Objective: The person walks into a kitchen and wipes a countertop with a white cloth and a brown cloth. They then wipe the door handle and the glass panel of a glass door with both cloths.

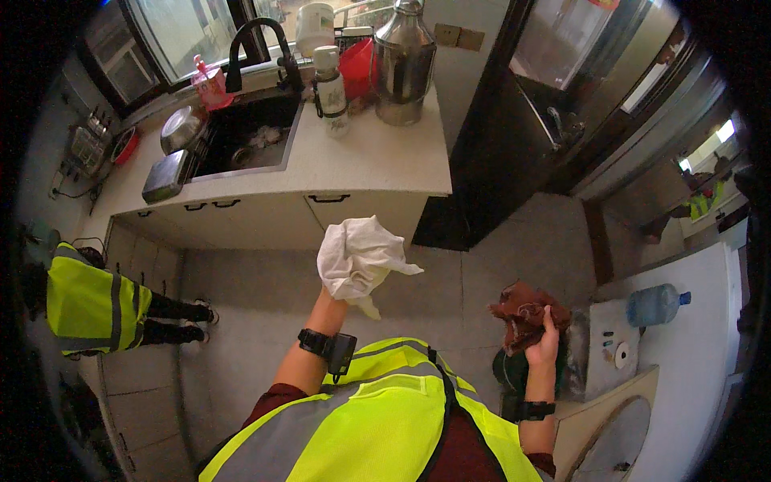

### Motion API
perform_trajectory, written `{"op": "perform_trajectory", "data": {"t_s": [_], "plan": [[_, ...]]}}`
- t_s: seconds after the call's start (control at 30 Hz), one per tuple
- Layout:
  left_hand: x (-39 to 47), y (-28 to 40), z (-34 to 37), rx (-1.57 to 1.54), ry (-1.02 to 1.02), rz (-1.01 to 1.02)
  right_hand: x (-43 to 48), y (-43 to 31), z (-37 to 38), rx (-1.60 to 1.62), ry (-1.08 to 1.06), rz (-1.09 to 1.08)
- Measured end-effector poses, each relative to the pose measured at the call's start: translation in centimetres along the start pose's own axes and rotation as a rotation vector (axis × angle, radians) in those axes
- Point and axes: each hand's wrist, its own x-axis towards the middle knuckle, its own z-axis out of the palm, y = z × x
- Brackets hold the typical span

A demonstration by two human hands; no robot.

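Note:
A crumpled white cloth [360,259] covers most of my left hand [333,301], which holds it up in front of the kitchen counter's cabinet doors. My fingers on that side are hidden under its folds. Out to the right, my right hand [544,344] grips a bunched reddish-brown cloth [525,313], the thumb pressed over its edge. Each cloth hangs in the air, apart from the counter [373,162].
A black sink [253,144] with a black faucet [262,23] is set into the counter. A white bottle [330,99] and a large metal jug [405,72] stand right of it. A person in a yellow vest [90,301] stands at left. A water dispenser [611,343] is at right.

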Motion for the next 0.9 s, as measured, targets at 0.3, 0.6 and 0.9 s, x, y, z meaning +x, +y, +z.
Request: {"op": "perform_trajectory", "data": {"t_s": [0.3,0.6,0.9], "plan": [[-0.3,-0.2,-1.2,0.338,-0.004,0.133,0.7,-0.1,1.0,-0.029,-0.099,-0.032],[-0.1,-0.7,-2.8,0.216,0.052,0.111,1.4,-0.9,2.3,-0.195,-0.095,-0.033],[0.2,-0.2,-0.9,-0.091,0.147,0.014,3.0,-1.5,3.1,-0.234,-0.101,0.01]]}}
